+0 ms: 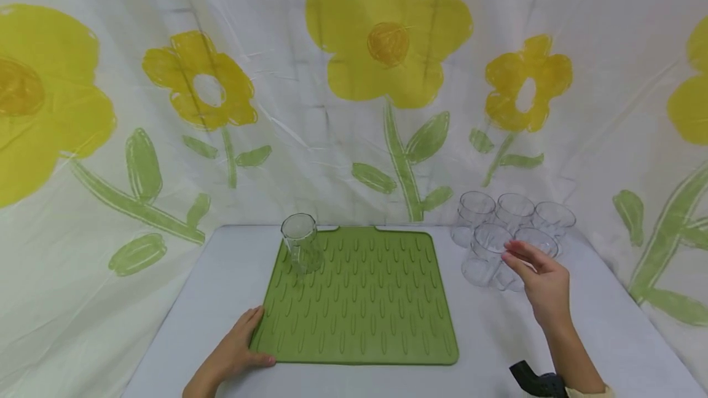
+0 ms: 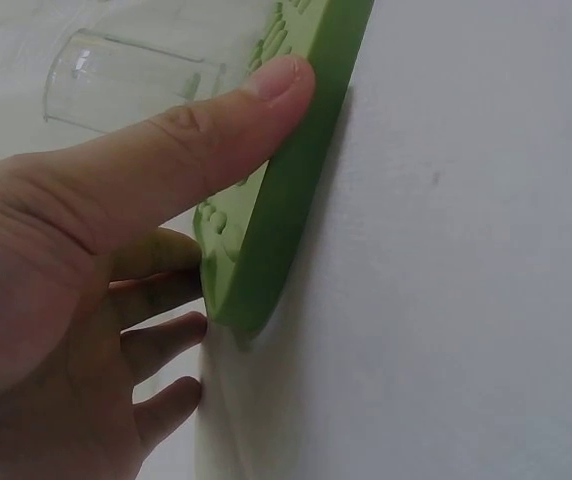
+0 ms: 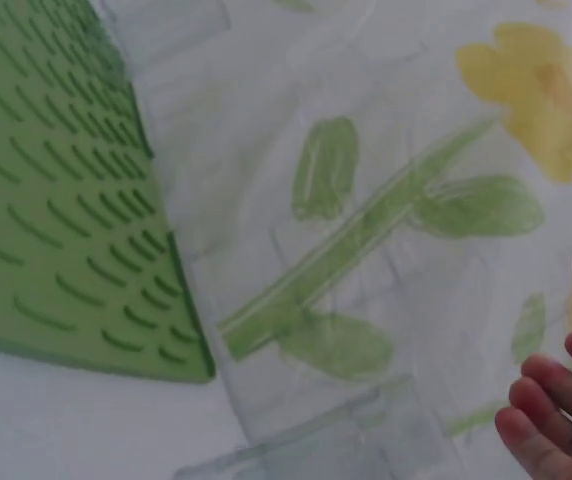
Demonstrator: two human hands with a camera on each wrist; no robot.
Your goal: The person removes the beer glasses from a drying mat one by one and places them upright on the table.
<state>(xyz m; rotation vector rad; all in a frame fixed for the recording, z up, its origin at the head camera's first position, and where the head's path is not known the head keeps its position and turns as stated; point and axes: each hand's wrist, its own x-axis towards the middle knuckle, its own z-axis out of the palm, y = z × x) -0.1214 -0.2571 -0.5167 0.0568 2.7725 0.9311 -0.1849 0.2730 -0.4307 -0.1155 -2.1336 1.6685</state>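
Observation:
My left hand [image 1: 235, 346] rests at the near left corner of a green ridged drying mat [image 1: 359, 300]. In the left wrist view its thumb [image 2: 281, 85] lies on the mat's edge, and the fingertips touch the mat's other side. A clear glass mug [image 1: 301, 244] stands on the mat's far left part, its handle toward me. My right hand [image 1: 544, 284] is raised over the group of clear glasses at the right, loosely bent fingers near the rim of the front right glass [image 1: 533, 244]. Nothing shows in its grasp; whether it touches that rim, I cannot tell.
Besides that one, several clear glasses, including a front left one [image 1: 483, 263] and a back left one [image 1: 475, 214], stand close together right of the mat. A white table [image 1: 481, 336] carries everything. Behind hangs a curtain [image 1: 310, 158] with yellow flowers.

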